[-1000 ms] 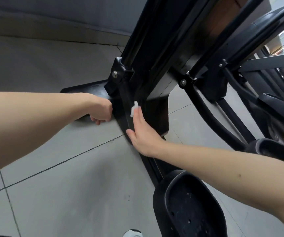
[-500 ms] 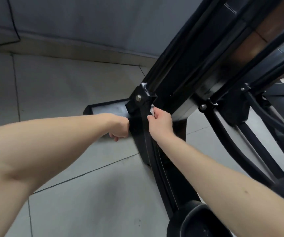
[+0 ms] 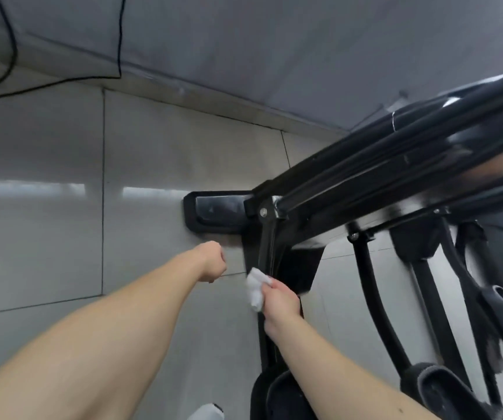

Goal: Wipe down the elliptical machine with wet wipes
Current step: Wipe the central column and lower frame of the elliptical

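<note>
- The right hand (image 3: 279, 301) grips a crumpled white wipe (image 3: 255, 287), fingers and thumb curled round it; the wipe sticks out of the hand toward 10 o'clock and lies at the left edge of the black post (image 3: 267, 250) of the elliptical machine (image 3: 365, 165)
- The left hand (image 3: 214, 263) is clenched in a fist with nothing in it; it is at 9 o'clock from the post, near it but apart, and at 10 o'clock from the wipe
- The machine's flat black foot (image 3: 214, 213) lies on the floor (image 3: 47, 237) at 12 o'clock from the left hand; it meets the post below a silver bolt (image 3: 263, 211)
- Black rails slant from the bolt toward 2 o'clock; they are blurred
- A black pedal (image 3: 444, 386) sits at 4 o'clock from the right hand, well apart
- The floor is grey tile; a grey wall (image 3: 244, 40) stands behind it, with a black cable (image 3: 120, 40) hanging at 11 o'clock in the view
- The toe of a white shoe (image 3: 208, 413) shows at the 6 o'clock edge
</note>
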Demonstrator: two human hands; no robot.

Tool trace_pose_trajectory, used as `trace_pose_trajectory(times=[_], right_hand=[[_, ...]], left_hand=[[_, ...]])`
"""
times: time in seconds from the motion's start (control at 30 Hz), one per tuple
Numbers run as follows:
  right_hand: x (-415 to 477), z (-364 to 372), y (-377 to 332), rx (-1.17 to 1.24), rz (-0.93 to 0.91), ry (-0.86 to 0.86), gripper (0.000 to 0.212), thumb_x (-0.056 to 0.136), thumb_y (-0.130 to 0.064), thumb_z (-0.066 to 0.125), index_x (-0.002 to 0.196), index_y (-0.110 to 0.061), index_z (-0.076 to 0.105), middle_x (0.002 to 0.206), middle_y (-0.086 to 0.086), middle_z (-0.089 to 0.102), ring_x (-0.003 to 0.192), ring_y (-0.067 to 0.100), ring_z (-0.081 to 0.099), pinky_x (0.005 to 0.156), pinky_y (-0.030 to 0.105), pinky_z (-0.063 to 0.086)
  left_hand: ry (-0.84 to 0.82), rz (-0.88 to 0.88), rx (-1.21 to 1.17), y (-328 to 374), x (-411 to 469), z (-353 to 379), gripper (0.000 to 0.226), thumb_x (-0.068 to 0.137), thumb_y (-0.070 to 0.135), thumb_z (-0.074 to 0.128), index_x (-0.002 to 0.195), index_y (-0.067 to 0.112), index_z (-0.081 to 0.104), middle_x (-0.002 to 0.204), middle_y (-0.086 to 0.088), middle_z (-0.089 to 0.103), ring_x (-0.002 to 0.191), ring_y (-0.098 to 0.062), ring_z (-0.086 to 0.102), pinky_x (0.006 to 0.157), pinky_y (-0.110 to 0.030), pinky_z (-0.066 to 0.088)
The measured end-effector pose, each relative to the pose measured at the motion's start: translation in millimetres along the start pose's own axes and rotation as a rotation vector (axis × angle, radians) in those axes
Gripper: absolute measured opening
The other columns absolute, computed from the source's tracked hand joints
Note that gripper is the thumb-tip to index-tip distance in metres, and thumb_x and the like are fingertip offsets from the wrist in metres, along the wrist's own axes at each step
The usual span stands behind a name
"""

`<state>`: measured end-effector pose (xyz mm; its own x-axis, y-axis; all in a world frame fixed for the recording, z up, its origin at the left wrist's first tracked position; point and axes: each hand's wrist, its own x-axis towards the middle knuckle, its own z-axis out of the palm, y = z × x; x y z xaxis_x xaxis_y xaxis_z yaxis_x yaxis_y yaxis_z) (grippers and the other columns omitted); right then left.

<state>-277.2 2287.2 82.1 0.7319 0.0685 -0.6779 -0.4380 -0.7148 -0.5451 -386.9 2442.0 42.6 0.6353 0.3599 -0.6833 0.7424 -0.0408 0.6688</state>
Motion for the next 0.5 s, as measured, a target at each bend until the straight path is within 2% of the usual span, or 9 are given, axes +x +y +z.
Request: trace_pose_trajectory(times=[0.07,0.13,0.17,0.23,0.3,0.37,0.43,0.5], right_hand=[[-36.4,16.0,-19.5,0.125,0.074,-0.038,0.019,0.081,-0.013,0.074,0.099,-0.017,0.080,0.090,0.009,0.078,0.086,0.028,0.074,0.084,0.041,0.062],[-71.0,28.5,-37.6,0.199,0.049,-0.105,0.023,0.093,-0.006,0.064,0.113,-0.012,0.074,0.092,0.005,0.072,0.082,0.022,0.069,0.083,0.038,0.058],[-86.0,32.0,-43.0,0.206,0.050,-0.116,0.026,0.097,-0.004,0.059,0.118,-0.012,0.072,0.093,0.004,0.071,0.082,0.020,0.067,0.084,0.038,0.056],[-117.8,34.8,-51.9,0.241,0.102,-0.114,0.027,0.095,-0.001,0.059,0.107,-0.019,0.075,0.098,0.006,0.075,0.090,0.022,0.070,0.094,0.039,0.057],[-145.5,34.2,-57.8,0.230,0.117,-0.094,0.028,0.092,0.003,0.061,0.096,-0.022,0.072,0.107,0.008,0.075,0.103,0.027,0.071,0.102,0.040,0.054],[-170.7,31.6,-62.8,0.221,0.122,-0.104,0.028,0.093,0.005,0.061,0.098,-0.022,0.068,0.106,0.008,0.071,0.104,0.027,0.069,0.103,0.038,0.053],[-198.6,25.4,-71.2,0.205,0.118,-0.117,0.024,0.093,0.003,0.064,0.101,-0.019,0.070,0.098,0.006,0.071,0.098,0.026,0.068,0.097,0.034,0.055],[-221.4,19.1,-81.2,0.184,0.115,-0.145,0.017,0.092,-0.001,0.069,0.101,-0.015,0.072,0.094,0.007,0.073,0.092,0.026,0.070,0.091,0.034,0.057]], left_hand=[[0.081,0.020,-0.112,10.8,-26.8,-6.8,0.022,0.092,0.008,0.049,0.090,0.001,0.071,0.095,-0.018,0.073,0.096,-0.034,0.072,0.075,-0.032,0.057],[0.144,0.024,-0.230,20.2,-54.0,-13.5,0.026,0.096,0.009,0.050,0.112,0.005,0.070,0.116,-0.015,0.070,0.107,-0.034,0.068,0.090,-0.038,0.056],[0.164,0.022,-0.255,23.7,-70.5,-17.2,0.029,0.097,0.009,0.050,0.121,0.007,0.067,0.123,-0.013,0.068,0.111,-0.033,0.065,0.093,-0.035,0.054],[0.184,0.005,-0.258,29.3,-102.3,-25.1,0.034,0.098,0.007,0.047,0.127,0.008,0.063,0.128,-0.013,0.064,0.113,-0.030,0.062,0.087,-0.030,0.048],[0.215,-0.002,-0.258,33.4,-131.9,-34.1,0.022,0.097,0.006,0.046,0.110,0.009,0.064,0.117,-0.017,0.067,0.098,-0.030,0.062,0.073,-0.033,0.047],[0.238,-0.020,-0.241,37.6,-160.8,-45.8,0.013,0.097,0.008,0.049,0.089,0.013,0.059,0.094,-0.011,0.065,0.078,-0.024,0.054,0.060,-0.029,0.040],[0.248,-0.044,-0.233,41.3,-186.1,-58.7,0.015,0.096,0.011,0.055,0.082,0.013,0.058,0.082,-0.006,0.059,0.074,-0.023,0.050,0.059,-0.029,0.039],[0.265,-0.048,-0.239,49.9,-208.4,-73.6,0.015,0.095,0.016,0.060,0.084,0.007,0.064,0.081,-0.007,0.062,0.075,-0.024,0.053,0.066,-0.032,0.044]])
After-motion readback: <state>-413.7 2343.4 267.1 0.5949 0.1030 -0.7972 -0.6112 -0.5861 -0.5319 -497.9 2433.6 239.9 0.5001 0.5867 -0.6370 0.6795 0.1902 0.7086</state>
